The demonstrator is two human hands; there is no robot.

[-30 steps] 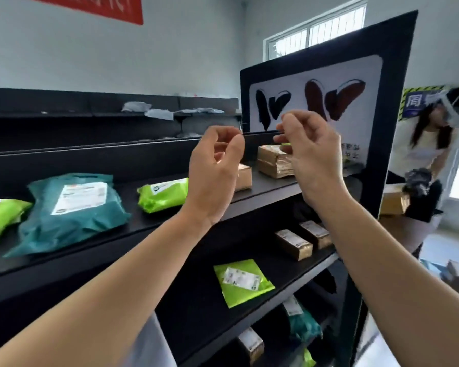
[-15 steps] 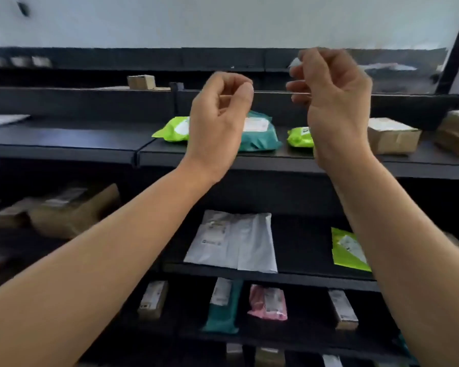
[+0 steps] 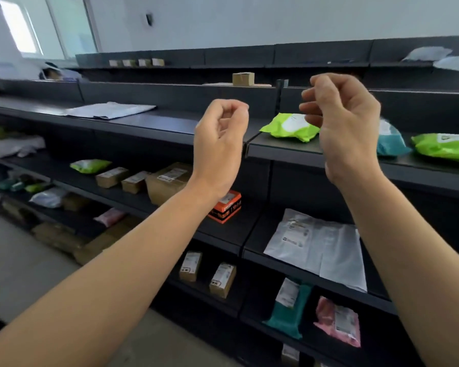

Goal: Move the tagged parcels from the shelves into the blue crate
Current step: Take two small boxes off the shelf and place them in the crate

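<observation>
while both bare forearms rise in front of it, shelving (image 3: 170,125): black tiers run across the whole view, with parcels lying on every level.
left hand (image 3: 219,144): raised before the top tier's edge, touching no parcel; fingers (image 3: 231,108) curled in, thumb tip against the forefinger; whether anything is nipped between them i cannot tell.
right hand (image 3: 347,123): raised beside the left, apart from it, back toward the camera; its fingers (image 3: 312,100) curl loosely inward, nothing seen in them.
white mailer (image 3: 318,247): flat on the second tier, below the right hand, labels near its upper left.
grey mailer (image 3: 112,111): flat on the top tier, well left of the hands.
brown carton (image 3: 167,181): second tier, partly behind the left wrist, label on top.
lime pouch (image 3: 289,127): top tier, seen between the two hands.
teal pouch (image 3: 390,140): top tier, partly hidden by the right hand; second lime pouch (image 3: 443,147) just right of it.
lower teal pouch (image 3: 289,305): third tier, with a pink pouch (image 3: 339,321) just to its right.
orange box (image 3: 227,209): second tier, under the left wrist.
small brown boxes (image 3: 112,176): two side by side, left of the carton.
upright boxes (image 3: 222,279): two on the third tier, labels facing out.
</observation>
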